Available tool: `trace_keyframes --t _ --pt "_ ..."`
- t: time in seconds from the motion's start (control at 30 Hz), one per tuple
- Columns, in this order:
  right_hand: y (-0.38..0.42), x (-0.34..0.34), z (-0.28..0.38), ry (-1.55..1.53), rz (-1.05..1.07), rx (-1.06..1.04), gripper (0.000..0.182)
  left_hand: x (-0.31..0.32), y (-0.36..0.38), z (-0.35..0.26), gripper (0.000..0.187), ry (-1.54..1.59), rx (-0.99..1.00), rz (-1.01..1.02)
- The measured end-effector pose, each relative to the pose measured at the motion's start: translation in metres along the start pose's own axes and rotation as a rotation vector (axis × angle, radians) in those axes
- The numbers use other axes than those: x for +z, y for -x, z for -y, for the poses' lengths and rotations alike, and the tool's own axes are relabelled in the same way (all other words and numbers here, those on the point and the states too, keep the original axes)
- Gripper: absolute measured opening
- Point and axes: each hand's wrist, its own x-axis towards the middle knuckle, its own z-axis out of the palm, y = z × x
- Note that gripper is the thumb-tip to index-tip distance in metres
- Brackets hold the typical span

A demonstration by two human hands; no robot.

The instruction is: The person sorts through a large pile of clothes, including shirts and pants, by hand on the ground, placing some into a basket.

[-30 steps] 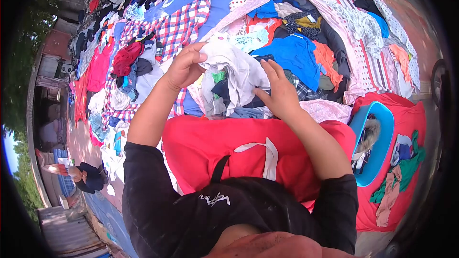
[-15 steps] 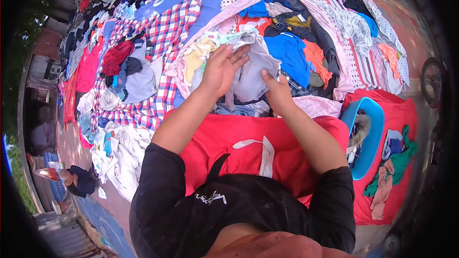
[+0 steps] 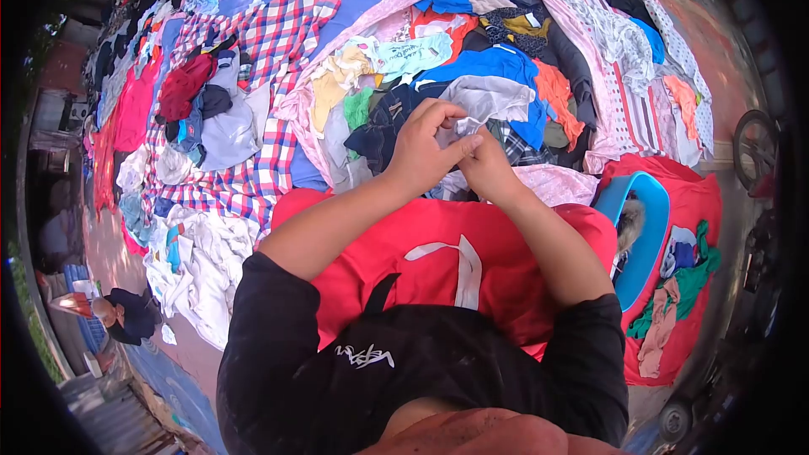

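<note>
Head view: the item in hand is a pale grey-white cloth point(image 3: 495, 99), thin and plain, creased throughout and gathered to a narrow bunch at its near end. It is located at the front of the clothing pile, ahead of the body. Its far part spreads loosely to the right, overlapping the blue garment point(image 3: 520, 64) in view; whether it rests on that garment cannot be told.

Left hand point(image 3: 428, 141): fingers curled well in, thumb extended across toward the other hand, gripping the bunched end. Right hand point(image 3: 489, 162): turned inward and meeting the left thumb at the same end; its fingertips are largely hidden, so their exact closure cannot be told.

Edges: the cloth's far edge is uneven and rounded, its right end near the orange garment point(image 3: 557, 103). A pink cloth border point(image 3: 592, 76) curves round the pile. Room: the forearms pass over the red cloth point(image 3: 383, 240), with a wide gap between them. The blue tub point(image 3: 650, 257) stands apart, beyond the right forearm.
</note>
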Motion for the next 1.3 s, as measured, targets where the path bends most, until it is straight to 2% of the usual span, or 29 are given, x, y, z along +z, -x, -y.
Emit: trace_keyframes --t 0.03,0.13,0.17,0.2,0.23,0.27,0.33,0.47,0.57,0.7,0.8,0.93,1.1,1.27,1.3 --pt "0.001 -0.001 -0.002 -0.044 0.046 0.061 0.037 0.002 -0.001 0.014 0.03 -0.052 0.142 -0.019" --pt "-0.002 -0.016 0.002 -0.172 0.178 0.236 0.033 -0.016 -0.008 0.021 0.021 0.306 -0.381 -0.032" --pt "-0.005 -0.028 0.009 -0.265 0.188 0.282 0.027 -0.019 -0.014 0.036 0.021 0.515 -0.283 -0.131" --pt "-0.009 -0.044 0.004 -0.265 0.197 0.47 0.023 -0.032 -0.023 0.032 0.02 0.58 -0.372 -0.23" --pt "-0.009 -0.054 0.025 -0.403 0.08 0.395 0.019 -0.046 -0.029 0.039 0.019 0.614 -0.438 -0.281" --pt "-0.012 -0.067 0.018 -0.54 -0.039 0.508 0.016 -0.06 -0.034 0.045 0.018 0.648 -0.505 -0.332" --pt "-0.012 -0.092 0.03 -0.857 -0.164 0.394 0.016 -0.079 -0.041 0.039 0.019 0.717 -0.493 -0.436" --pt "-0.015 -0.128 0.033 -1.025 -0.405 0.352 0.021 -0.098 -0.047 0.067 0.027 0.682 -0.405 -0.594" --pt "-0.014 -0.141 0.018 -1.039 -0.533 0.297 0.028 -0.104 -0.045 0.068 0.027 0.715 -0.374 -0.615" --pt "-0.013 -0.149 0.015 -1.033 -0.6 0.334 0.029 -0.113 -0.046 0.068 0.024 0.746 -0.367 -0.649" --pt "-0.013 -0.156 0.019 -1.053 -0.612 0.338 0.023 -0.12 -0.048 0.071 0.024 0.723 -0.358 -0.633" --pt "-0.012 -0.161 0.015 -1.083 -0.612 0.307 0.024 -0.125 -0.047 0.07 0.024 0.734 -0.348 -0.557" --pt "-0.012 -0.166 0.002 -1.049 -0.629 0.314 0.026 -0.124 -0.048 0.067 0.02 0.742 -0.416 -0.592" --pt "-0.015 -0.153 0.025 -1.045 -0.666 0.352 0.022 -0.117 -0.05 0.057 0.018 0.735 -0.435 -0.62" --pt "-0.017 -0.152 0.024 -1.012 -0.656 0.38 0.02 -0.115 -0.049 0.07 0.019 0.689 -0.4 -0.517"
